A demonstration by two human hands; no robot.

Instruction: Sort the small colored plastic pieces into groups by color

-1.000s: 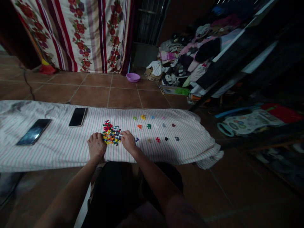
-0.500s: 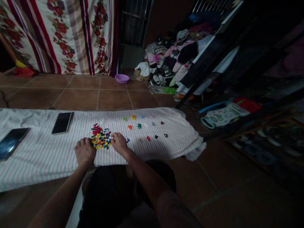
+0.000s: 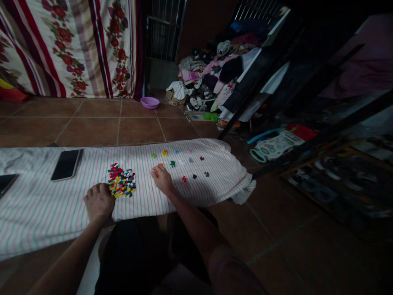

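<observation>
A mixed pile of small coloured plastic pieces lies on a striped cloth. My left hand rests palm down at the pile's left edge, fingers spread on the cloth. Right of the pile, my right hand is just above the cloth, thumb and fingertips pinched on what looks like a small white piece. Little single-colour groups are spread around and beyond it: orange pieces partly behind the fingers, green pieces, yellow pieces, red pieces and black pieces.
A phone lies left of the pile, and a second phone is cut by the left picture edge. On the tiled floor beyond are a purple basin and heaped clothes. A toy panel stands at right.
My right hand has left the pile's right edge and moved right, towards the sorted groups, fingers still pinched. My left hand stays beside the pile. The camera view has shifted slightly right.
</observation>
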